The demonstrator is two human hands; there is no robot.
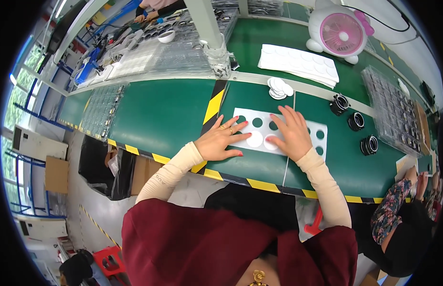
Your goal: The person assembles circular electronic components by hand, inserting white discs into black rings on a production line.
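On the green table in front of me lies a white sheet with rows of round holes [313, 142]. My left hand [220, 139] rests on its left end, fingers spread. One index fingertip reaches a white round disc [254, 139] in the lower row. Over the sheet's middle, my right hand [294, 135] lies with its fingers apart, covering some holes. Its thumb touches a second white disc [270, 142]. Neither hand grips anything. Just beyond the sheet is a loose pile of white discs [279, 87].
Three black ring-shaped parts [356, 121] stand to the right, beside stacked clear trays [390, 112]. Farther back are stacked white sheets [297, 63] and a pink-and-white fan [343, 35]. A post [207, 28] rises at the back. A co-worker's arm [395, 198] is at the right.
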